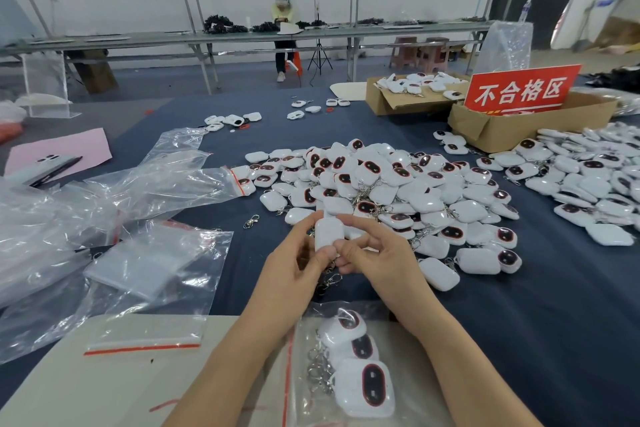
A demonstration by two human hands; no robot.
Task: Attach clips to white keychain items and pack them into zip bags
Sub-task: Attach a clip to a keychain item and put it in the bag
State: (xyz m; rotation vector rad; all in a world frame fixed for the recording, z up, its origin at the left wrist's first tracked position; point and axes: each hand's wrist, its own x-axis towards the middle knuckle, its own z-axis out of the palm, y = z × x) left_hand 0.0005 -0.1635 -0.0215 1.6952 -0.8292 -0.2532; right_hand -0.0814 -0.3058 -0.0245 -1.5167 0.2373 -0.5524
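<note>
Both my hands hold one white keychain item (328,231) upright above the dark blue table. My left hand (298,260) grips its left side and my right hand (369,250) pinches its lower right edge. A metal clip (330,279) dangles below the item between my palms. Beyond my hands lies a big pile of white keychain items (388,191) with dark oval faces. Near me a zip bag (304,357) holds three white items with metal rings. A loose clip (251,221) lies on the cloth to the left.
Empty zip bags (138,253) with red seals spread over the left side. More white items (595,184) heap at the right. Cardboard boxes (502,128) with a red sign stand at the back right. A pink sheet and a pen (59,168) lie far left. A person sits at a far bench.
</note>
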